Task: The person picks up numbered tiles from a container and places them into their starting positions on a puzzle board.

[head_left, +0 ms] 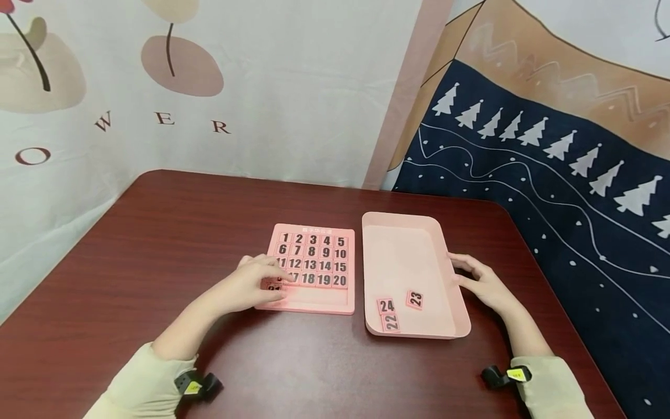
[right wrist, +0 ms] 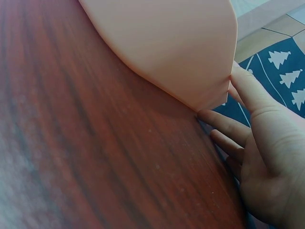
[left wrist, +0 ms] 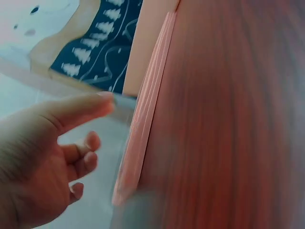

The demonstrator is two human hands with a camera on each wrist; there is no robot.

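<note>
A pink number board (head_left: 314,299) lies on the table with rows of tiles from 1 to 20. A 21 tile (head_left: 274,287) shows at the left of its bottom row, partly covered by my left hand (head_left: 256,282). That hand hovers over the board's left side, its fingers loosely bent and nothing pinched between them. To the right, a shallow pink tray (head_left: 398,250) holds the 24 tile (head_left: 386,305), the 22 tile (head_left: 389,322) and the 23 tile (head_left: 415,299). My right hand (head_left: 484,282) touches the tray's right wall from outside, thumb and fingertips against it, also seen in the right wrist view.
Both things stand on a dark red wooden table (head_left: 293,361) with rounded corners. A pale printed curtain (head_left: 293,105) hangs behind it, and a dark blue cloth with white trees (head_left: 549,174) hangs at the right.
</note>
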